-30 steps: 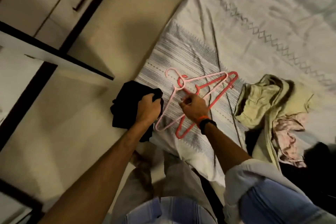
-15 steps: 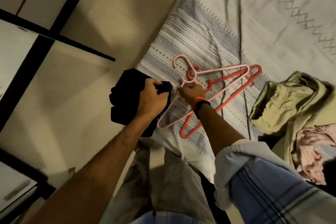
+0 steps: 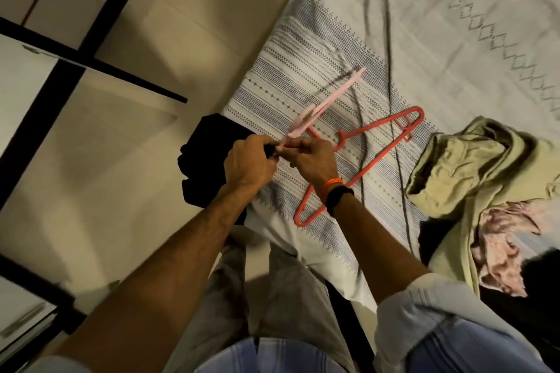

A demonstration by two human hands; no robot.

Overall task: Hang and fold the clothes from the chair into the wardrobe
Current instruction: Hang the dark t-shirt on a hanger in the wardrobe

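Note:
My left hand (image 3: 250,162) grips a black garment (image 3: 209,160) at the bed's corner. Right beside it, my right hand (image 3: 312,160) holds a pale pink hanger (image 3: 321,104), lifted off the bed and seen edge-on, blurred by motion. Its near end meets the black cloth between my two hands. A red hanger (image 3: 360,157) lies flat on the striped bedsheet (image 3: 303,48), partly under my right wrist.
A heap of olive-green clothes (image 3: 472,172) with a pink patterned piece (image 3: 503,248) lies on the bed to the right. Cream wardrobe doors with dark frames (image 3: 91,48) stand at the left. Tiled floor (image 3: 100,179) runs between wardrobe and bed.
My right hand has picked the pink hanger up off the red one and tilted it on edge. It has moved to meet my left hand and the black garment.

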